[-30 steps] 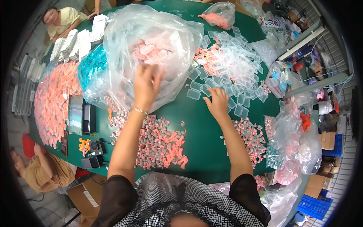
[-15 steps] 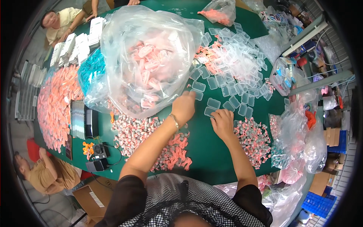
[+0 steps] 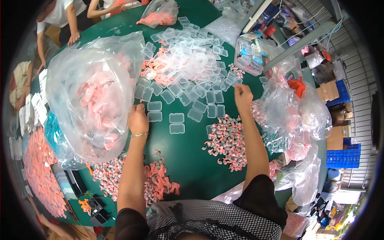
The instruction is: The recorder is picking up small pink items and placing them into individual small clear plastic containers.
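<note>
Left hand (image 3: 138, 119), right hand (image 3: 243, 98) curled near clear trays (image 3: 177, 118)
Any pinch hidden, cannot tell; cloudy bag (image 3: 66, 92) blurs pink pieces (image 3: 95, 97)

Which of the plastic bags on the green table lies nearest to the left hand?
The large clear bag with pink pieces inside, directly beside the left hand. The smaller bag lies far across; several bags lie beyond the right hand.

bright light, pale sheen on the large clear bag (image 3: 64, 92), glare lower right, edges curved
</note>
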The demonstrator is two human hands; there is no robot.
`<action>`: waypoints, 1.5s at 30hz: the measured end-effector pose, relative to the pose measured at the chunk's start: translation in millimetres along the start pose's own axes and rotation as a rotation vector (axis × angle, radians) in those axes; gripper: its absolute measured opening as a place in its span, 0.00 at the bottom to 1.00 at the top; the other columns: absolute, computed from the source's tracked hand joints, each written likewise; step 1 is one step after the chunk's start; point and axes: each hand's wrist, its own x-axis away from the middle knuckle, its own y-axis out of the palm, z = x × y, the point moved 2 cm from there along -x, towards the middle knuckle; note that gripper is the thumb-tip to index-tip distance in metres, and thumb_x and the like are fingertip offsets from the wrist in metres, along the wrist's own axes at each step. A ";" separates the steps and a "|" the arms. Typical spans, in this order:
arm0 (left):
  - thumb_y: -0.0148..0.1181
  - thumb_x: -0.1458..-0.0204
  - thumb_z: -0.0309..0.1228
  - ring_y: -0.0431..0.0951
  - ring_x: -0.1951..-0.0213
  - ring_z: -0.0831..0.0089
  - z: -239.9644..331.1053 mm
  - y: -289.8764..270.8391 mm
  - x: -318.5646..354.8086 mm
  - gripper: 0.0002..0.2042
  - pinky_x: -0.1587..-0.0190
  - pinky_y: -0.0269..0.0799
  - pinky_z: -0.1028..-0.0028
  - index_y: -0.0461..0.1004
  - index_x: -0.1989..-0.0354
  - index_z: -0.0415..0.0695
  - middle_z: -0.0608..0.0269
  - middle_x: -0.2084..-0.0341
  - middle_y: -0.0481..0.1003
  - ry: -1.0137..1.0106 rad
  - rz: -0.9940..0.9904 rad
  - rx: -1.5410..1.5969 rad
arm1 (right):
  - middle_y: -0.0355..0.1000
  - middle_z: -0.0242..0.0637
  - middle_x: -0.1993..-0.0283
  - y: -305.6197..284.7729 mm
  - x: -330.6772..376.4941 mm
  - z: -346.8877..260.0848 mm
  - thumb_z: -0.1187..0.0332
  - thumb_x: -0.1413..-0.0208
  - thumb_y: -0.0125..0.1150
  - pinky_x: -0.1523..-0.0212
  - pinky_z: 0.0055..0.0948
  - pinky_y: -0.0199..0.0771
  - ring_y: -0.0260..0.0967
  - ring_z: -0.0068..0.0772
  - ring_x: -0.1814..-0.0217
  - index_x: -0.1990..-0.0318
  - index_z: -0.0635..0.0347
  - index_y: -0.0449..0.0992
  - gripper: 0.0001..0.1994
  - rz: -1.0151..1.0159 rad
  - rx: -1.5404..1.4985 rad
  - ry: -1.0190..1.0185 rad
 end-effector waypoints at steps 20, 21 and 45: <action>0.54 0.51 0.25 0.77 0.69 0.52 3.1 -10.6 5.9 0.05 0.66 0.73 0.57 0.76 0.70 0.47 0.54 0.70 0.76 -0.041 0.003 -0.028 | 0.77 0.31 0.72 -3.9 -40.9 75.3 0.70 0.51 0.66 0.67 0.24 0.73 0.74 0.22 0.71 0.65 0.59 0.79 0.07 -0.075 0.076 0.282; 0.56 0.52 0.23 0.77 0.69 0.53 8.3 -15.8 6.1 0.03 0.66 0.73 0.59 0.76 0.70 0.45 0.54 0.70 0.76 -0.042 0.015 0.061 | 0.76 0.30 0.72 -6.7 -29.4 61.3 0.72 0.51 0.66 0.67 0.23 0.73 0.73 0.21 0.71 0.63 0.59 0.78 0.07 -0.099 -0.005 0.280; 0.62 0.58 0.24 0.75 0.65 0.55 57.5 -5.8 64.8 0.07 0.63 0.73 0.61 0.76 0.68 0.41 0.55 0.68 0.71 0.185 -0.284 0.428 | 0.71 0.35 0.71 53.8 113.2 -182.6 0.72 0.60 0.69 0.69 0.42 0.67 0.71 0.41 0.67 0.70 0.59 0.75 0.09 -0.842 -0.168 -0.201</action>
